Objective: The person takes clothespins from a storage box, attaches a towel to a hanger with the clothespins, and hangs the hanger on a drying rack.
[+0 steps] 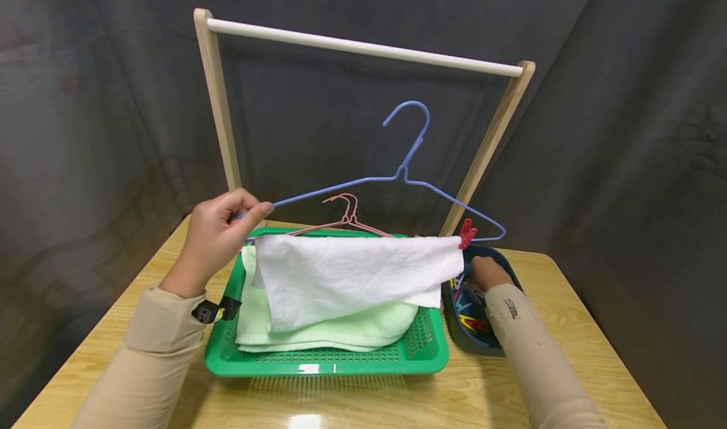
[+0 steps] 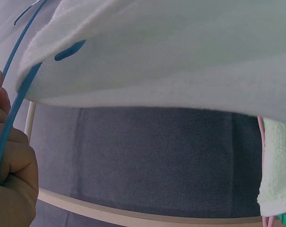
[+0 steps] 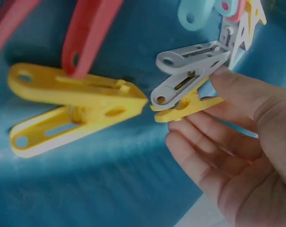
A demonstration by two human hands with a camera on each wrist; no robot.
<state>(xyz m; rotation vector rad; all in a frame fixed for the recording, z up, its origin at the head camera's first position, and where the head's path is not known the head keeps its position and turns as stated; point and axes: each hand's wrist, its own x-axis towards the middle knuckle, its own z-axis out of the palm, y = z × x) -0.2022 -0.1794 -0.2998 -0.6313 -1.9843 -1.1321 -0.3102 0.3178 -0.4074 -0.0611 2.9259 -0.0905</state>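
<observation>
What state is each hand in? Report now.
Left hand: holding the blue hanger.
Right hand: at the grey clothespin; whether gripping it cannot be told.

White glare spots the table (image 1: 341, 404) (the curtain (image 1: 642, 132) behind is dim).

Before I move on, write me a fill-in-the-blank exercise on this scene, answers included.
1. The hanger in the left hand is coloured ____.
2. The clip on the white towel is coloured ____.
3. The basket beside the bin is coloured ____.
4. The hand inside the bin is the ____ one.

Missing words: blue; red; green; right.
</observation>
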